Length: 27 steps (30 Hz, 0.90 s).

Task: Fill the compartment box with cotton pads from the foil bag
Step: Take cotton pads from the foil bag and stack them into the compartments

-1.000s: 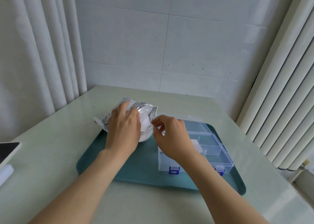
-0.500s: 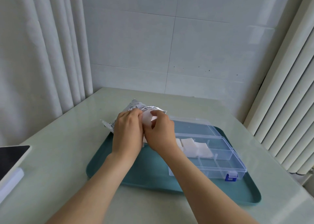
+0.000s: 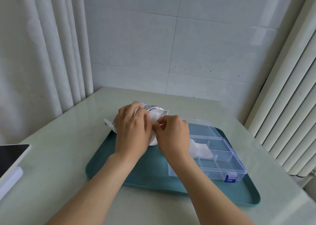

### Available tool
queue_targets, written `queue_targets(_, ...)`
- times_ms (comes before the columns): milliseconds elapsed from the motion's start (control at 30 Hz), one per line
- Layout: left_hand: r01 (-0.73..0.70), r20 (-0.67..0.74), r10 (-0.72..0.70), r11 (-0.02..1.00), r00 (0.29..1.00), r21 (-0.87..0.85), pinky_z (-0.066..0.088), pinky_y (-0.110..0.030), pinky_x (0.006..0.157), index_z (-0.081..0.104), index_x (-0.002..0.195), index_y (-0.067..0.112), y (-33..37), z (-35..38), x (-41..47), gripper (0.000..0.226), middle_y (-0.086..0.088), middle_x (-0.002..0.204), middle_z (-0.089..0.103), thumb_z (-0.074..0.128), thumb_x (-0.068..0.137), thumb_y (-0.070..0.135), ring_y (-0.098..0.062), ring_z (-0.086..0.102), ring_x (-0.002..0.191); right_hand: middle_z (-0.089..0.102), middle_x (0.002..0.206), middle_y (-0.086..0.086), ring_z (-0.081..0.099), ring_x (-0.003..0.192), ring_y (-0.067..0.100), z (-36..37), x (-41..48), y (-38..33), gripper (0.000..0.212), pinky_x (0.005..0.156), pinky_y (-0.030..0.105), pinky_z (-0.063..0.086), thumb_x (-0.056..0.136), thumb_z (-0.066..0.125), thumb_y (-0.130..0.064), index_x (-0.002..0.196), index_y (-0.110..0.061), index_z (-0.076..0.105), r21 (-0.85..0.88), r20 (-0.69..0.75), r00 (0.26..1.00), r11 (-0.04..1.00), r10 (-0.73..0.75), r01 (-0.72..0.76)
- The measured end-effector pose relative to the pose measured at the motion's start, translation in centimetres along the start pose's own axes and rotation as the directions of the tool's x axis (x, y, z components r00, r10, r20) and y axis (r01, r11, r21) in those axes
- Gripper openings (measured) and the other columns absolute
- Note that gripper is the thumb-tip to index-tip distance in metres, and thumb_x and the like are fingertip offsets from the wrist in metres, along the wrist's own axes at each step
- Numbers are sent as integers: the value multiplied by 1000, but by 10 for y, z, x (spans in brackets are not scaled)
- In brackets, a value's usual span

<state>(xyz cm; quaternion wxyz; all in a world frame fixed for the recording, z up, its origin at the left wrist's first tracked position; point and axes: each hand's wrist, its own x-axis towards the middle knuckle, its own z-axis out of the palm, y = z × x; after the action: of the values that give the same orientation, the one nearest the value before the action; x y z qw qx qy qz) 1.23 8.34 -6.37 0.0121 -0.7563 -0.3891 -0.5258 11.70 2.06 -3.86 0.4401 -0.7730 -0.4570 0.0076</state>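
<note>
Grips the crinkled silver foil bag (image 3: 154, 107) at frame centre with the left hand (image 3: 131, 130), fingers curled over its top edge. Pinches a soft white cotton pad (image 3: 153, 118) at the bag's open mouth between thumb and forefinger of the right hand (image 3: 172, 136), other fingers curled in. Just right of centre, the clear hard-plastic compartment box (image 3: 225, 159): rectangular, thin dividers, blue latch (image 3: 230, 178) on the near wall, lid folded back. Flat square pads (image 3: 201, 148) in a middle compartment. Box on a smooth teal tray (image 3: 136, 175) with rounded corners, bag at its far left corner, all atop a glossy pale-green table (image 3: 59, 156).
</note>
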Motion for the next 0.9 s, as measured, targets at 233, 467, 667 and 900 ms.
queue_targets(233, 16, -34, -19, 997, 999, -74, 50, -49, 86, 59, 98, 13, 7, 0, 0, 8, -7, 114, 59, 53, 101, 15, -33, 53, 107, 75, 95, 6, 63, 98, 33, -5, 2, -1, 23, 87, 40, 48, 93, 71, -27, 113, -16, 71, -159, 36, 998, 986, -50, 55)
queue_targets(467, 103, -21, -105, 992, 994, -71, 39, -39, 81, 61, 86, 15, 9, -6, 3, 14, -2, 100, 60, 74, 88, 11, -32, 55, 97, 76, 94, -1, 64, 94, 28, -7, 5, 3, 11, 80, 36, 31, 99, 64, -28, 105, -23, 71, -338, -33, 986, 931, -162, 142)
queue_targets(667, 129, 158, -113, 987, 981, -93, 48, -53, 99, 64, 90, 16, 1, 1, -1, 13, -5, 137, 52, 75, 94, 21, -35, 54, 120, 70, 72, -4, 64, 74, 19, -8, 7, 7, 10, 63, 19, 43, 91, 66, -14, 85, -17, 74, 118, -28, 995, 988, -98, 101)
queue_targets(900, 115, 169, -96, 987, 981, -109, 48, -48, 98, 63, 93, 15, 3, 0, -2, 12, -4, 137, 50, 71, 97, 24, -34, 49, 122, 74, 80, -6, 72, 77, 17, -7, 4, 8, 13, 70, 36, 59, 97, 67, -29, 109, -29, 63, 383, 78, 996, 924, -40, 7)
